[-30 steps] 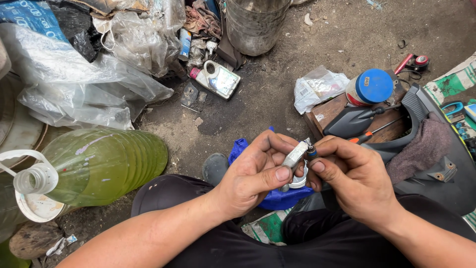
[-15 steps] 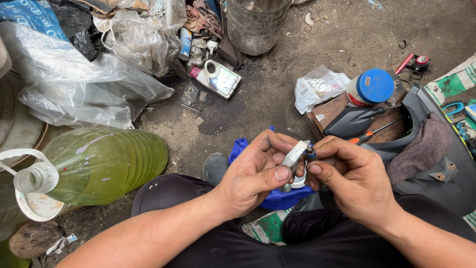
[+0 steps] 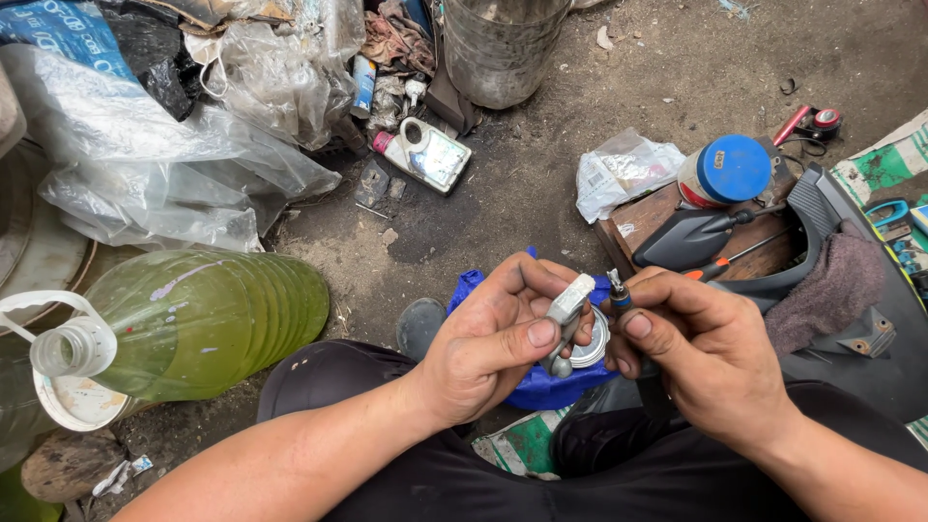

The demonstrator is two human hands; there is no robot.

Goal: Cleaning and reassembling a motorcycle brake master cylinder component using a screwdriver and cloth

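Note:
My left hand (image 3: 498,338) pinches a small grey metal part (image 3: 567,311) with a whitish end, held upright between thumb and fingers. My right hand (image 3: 701,353) grips a screwdriver (image 3: 619,295) with a blue-banded shaft, its tip standing just right of the part. Behind the part a round metal ring or lid (image 3: 590,343) shows between the two hands. Under them lies a blue cloth (image 3: 541,387) across my lap. Both hands are dirty with grease.
A large green plastic jug (image 3: 193,324) lies on its side at left, cap off. Clear plastic bags (image 3: 174,155) pile up behind it. A blue-lidded tin (image 3: 725,172), a black mirror (image 3: 691,237) and an orange-handled tool (image 3: 730,259) rest on a wooden block at right, beside a black panel (image 3: 860,309).
The right hand has drawn the screwdriver slightly away from the part, so a small gap shows between tip and part. The left hand holds nearly the same pose.

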